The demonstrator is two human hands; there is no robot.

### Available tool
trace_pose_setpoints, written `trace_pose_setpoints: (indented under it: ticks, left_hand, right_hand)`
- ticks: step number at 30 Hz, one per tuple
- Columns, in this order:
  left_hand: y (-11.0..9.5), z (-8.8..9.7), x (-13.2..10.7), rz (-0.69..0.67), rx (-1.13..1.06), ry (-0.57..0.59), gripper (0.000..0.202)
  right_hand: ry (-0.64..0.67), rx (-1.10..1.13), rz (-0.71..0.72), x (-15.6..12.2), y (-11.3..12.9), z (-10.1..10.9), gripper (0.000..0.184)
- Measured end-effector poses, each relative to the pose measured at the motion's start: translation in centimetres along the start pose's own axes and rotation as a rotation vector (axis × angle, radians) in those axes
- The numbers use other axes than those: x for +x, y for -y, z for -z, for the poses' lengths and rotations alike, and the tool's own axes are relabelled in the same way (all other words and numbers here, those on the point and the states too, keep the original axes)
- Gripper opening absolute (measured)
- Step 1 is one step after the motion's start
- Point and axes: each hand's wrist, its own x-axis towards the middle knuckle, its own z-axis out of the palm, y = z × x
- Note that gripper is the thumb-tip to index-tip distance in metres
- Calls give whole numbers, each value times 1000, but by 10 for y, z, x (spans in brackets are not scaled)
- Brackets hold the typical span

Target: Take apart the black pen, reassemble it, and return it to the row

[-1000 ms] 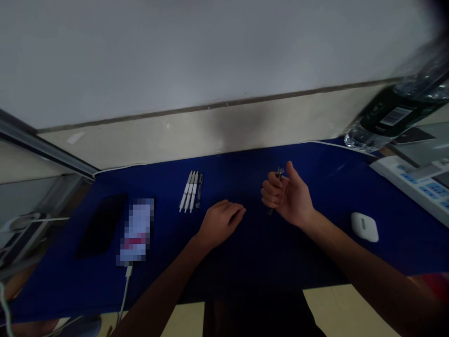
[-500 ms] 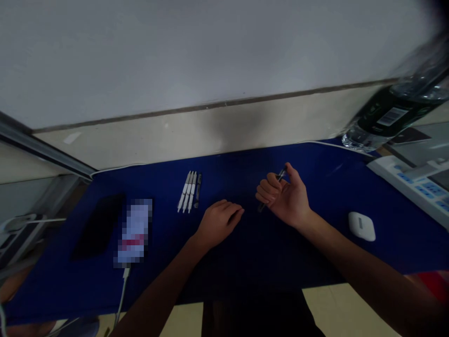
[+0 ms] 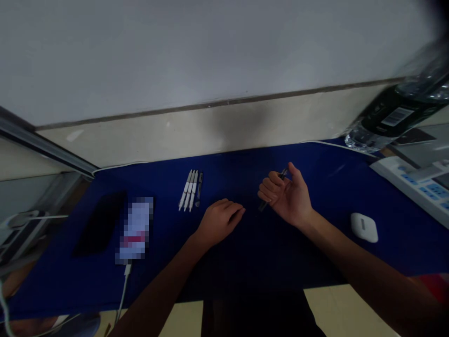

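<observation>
Right now the work in hand is a single dark pen [image 3: 262, 206], gripped in the right hand [image 3: 288, 196], and it sits above the blue desk mat [image 3: 315, 262] rather than on it. The fingers of that hand curl round the barrel, while the thumb stands up and away. The pen runs at a slant through the fist, with one end showing past the knuckles and the other below the curled fingers. The left hand [image 3: 219, 223] rests on the mat, near the right but apart from it, its fingers loosely bent and holding nothing. Just beyond it lies a tidy row of white pens [image 3: 188, 190] with a slim black pen [image 3: 199, 189] at their side, all pointing the same way. Further left are a black phone [image 3: 100, 224] and a pixelated packet [image 3: 135, 229] with a white cable [image 3: 123, 290] trailing from it. On the right sit a white earbud case [image 3: 364, 227], a keypad device [image 3: 414, 185] and a water bottle [image 3: 393, 121], the last blurred and close to the camera. The step looks like turning the pen over in one hand — any firmer hold would call for the thumb to come down on the barrel.
</observation>
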Motion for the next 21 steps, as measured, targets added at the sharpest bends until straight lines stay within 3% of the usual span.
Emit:
trace_pose_setpoints:
  ticks: [9,17,21]
  left_hand:
    - [1,0,0,-1,-7,-7,20]
    - [2,0,-1,-7,1,4,21]
    - [2,-1,-1,-13,11,2,21]
  right_hand:
    - [33,148,-20,-2,1,-1,49]
    - [-49,184,-37,-1,2,0,48]
    - [8,310,-59,-1,2,1,48]
